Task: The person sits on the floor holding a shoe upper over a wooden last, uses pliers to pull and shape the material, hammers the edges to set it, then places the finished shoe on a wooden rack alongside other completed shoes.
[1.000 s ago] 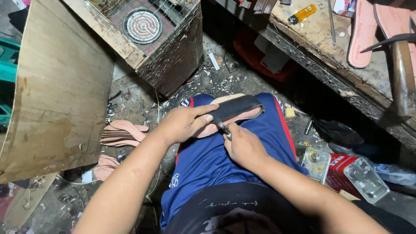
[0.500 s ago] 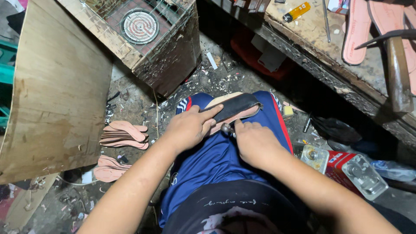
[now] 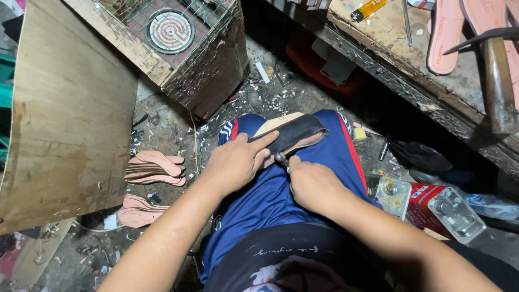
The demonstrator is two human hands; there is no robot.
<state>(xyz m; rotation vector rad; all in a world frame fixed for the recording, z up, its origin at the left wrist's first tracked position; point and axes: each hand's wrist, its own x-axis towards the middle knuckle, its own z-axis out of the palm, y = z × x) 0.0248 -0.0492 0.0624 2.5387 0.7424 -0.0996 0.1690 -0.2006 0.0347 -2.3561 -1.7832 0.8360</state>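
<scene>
Trimming stage: a black sole piece [image 3: 292, 136] lies on the person's lap, pinned by the left hand [image 3: 236, 164], fingers pressed flat; the right hand [image 3: 312, 183] grips what may be a small metal tool at its edge. Next, steady guiding along the rim. Beside the knee, a red tin [image 3: 432, 208] with clear lid; contents unclear.

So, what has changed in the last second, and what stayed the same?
Little has changed. The right hand drew slightly nearer to the left hand, working a small metal tool at the sole's edge. The left hand still presses the dark sole piece on the lap. The pink insoles on the floor are unmoved.
</scene>
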